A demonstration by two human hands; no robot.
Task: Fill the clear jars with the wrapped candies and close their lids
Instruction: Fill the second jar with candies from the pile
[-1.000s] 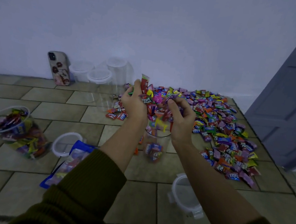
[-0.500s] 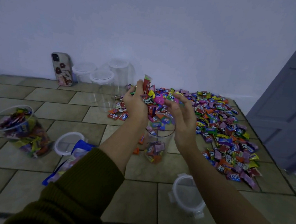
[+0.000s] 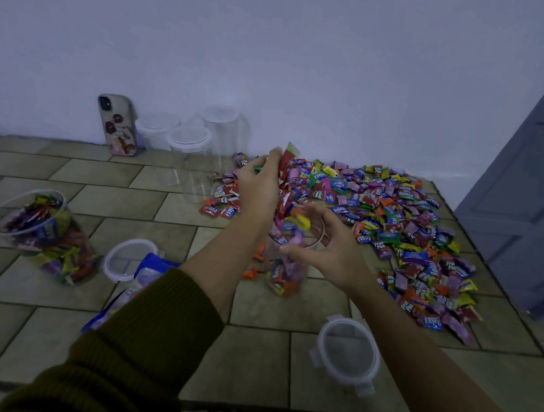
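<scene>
A clear jar (image 3: 285, 274) stands upright on the tiled floor, partly filled with wrapped candies. My left hand (image 3: 259, 187) hovers above its mouth and grips a bunch of candies (image 3: 287, 170), some of them dropping towards the jar. My right hand (image 3: 330, 245) is at the jar's rim on the right side, fingers spread and relaxed, holding nothing. A large heap of wrapped candies (image 3: 405, 233) lies to the right and behind. A second clear jar (image 3: 46, 235), nearly full and without a lid, stands at the left.
Two loose lids lie on the floor, a lid (image 3: 347, 353) at front right and a lid (image 3: 127, 257) left of my arm, beside a blue candy bag (image 3: 142, 276). Empty lidded jars (image 3: 190, 143) and a phone (image 3: 118, 126) lean by the wall. A grey door (image 3: 539, 200) stands right.
My right hand has let its candies fall, opened and sunk to the jar's rim. The left hand still holds candies above the jar. The jar holds more candies.
</scene>
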